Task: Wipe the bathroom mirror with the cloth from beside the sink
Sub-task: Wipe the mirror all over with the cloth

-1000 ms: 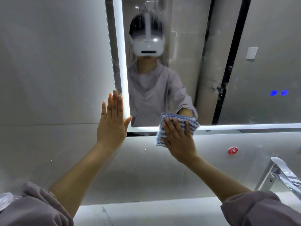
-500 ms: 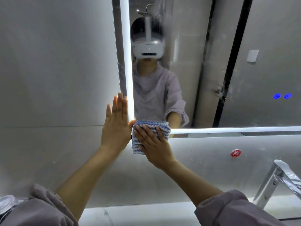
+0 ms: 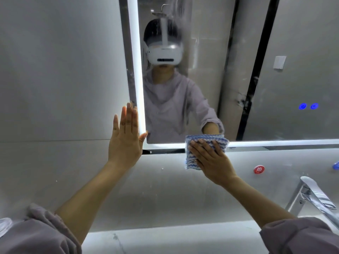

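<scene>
The cloth (image 3: 205,140), a folded pad with blue and white wavy stripes, lies flat against the lower edge of the mirror (image 3: 238,70). Its upper part covers the bottom of the glass and the lit strip (image 3: 275,143) along that edge, and its lower part hangs over the grey wall (image 3: 165,189) beneath. The right hand (image 3: 212,162) presses it there with the palm and straight, spread fingers, not curled round it; the fingertips reach close to the cloth's top edge. To the left, well apart from the cloth, the left hand (image 3: 126,142) rests flat on the wall beside the mirror's lower left corner, its fingers straight and together and pointing up, holding nothing, with the thumb tip at the lit corner. Both forearms are bare, with mauve sleeves (image 3: 36,235) pushed up near the elbows. The glass reflects the person in a white headset, and streaks cross it near the top. Two small blue lights (image 3: 308,106) glow in the mirror's right part. On the wall below the mirror sits a round red sticker (image 3: 259,169), and below it to the right a chrome faucet (image 3: 315,197) slants out over the pale tabletop (image 3: 174,239).
</scene>
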`<state>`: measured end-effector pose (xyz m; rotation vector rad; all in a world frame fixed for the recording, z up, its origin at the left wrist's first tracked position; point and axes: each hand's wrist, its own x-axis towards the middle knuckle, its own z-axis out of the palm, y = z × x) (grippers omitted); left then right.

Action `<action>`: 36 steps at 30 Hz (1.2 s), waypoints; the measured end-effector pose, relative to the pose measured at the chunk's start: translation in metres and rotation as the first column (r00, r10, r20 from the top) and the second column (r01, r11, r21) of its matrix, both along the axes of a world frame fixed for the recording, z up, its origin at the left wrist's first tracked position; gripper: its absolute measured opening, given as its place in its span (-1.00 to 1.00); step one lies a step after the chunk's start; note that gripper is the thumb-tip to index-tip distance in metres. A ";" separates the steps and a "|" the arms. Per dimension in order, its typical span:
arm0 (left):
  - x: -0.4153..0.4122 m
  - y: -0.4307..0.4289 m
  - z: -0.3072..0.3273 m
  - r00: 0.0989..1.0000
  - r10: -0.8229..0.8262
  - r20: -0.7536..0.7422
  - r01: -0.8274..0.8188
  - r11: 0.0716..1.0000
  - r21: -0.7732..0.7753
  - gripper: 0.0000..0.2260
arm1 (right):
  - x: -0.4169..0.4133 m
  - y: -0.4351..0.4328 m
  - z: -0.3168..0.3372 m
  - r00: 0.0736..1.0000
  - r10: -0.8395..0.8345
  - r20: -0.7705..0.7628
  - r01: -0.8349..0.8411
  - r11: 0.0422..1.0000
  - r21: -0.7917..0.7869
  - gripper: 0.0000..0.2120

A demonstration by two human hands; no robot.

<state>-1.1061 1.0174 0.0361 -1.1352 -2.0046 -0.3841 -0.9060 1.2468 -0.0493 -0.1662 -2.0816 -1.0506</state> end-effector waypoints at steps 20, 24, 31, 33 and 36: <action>0.000 0.002 -0.002 0.999 0.032 -0.007 -0.032 0.999 0.018 -0.37 | 0.051 0.049 -0.006 0.996 -0.056 -0.074 0.047 0.993 -0.109 -0.35; -0.001 0.001 -0.002 1.000 0.025 -0.007 -0.025 0.999 0.028 -0.38 | 0.010 0.015 -0.001 1.000 -0.002 0.012 0.002 1.000 0.004 -0.29; -0.001 0.002 -0.001 1.000 0.012 0.026 -0.013 1.000 0.015 -0.35 | -0.068 -0.055 0.003 0.987 0.102 0.127 -0.109 0.993 0.051 -0.32; 0.000 0.003 -0.001 0.999 0.046 0.027 -0.046 0.999 0.012 -0.33 | -0.081 -0.068 0.002 0.983 0.098 0.153 -0.108 0.993 0.053 -0.30; 0.000 0.005 -0.001 0.998 0.058 0.039 -0.058 0.998 0.008 -0.32 | -0.092 -0.080 0.001 0.981 0.102 0.162 -0.110 0.993 0.041 -0.30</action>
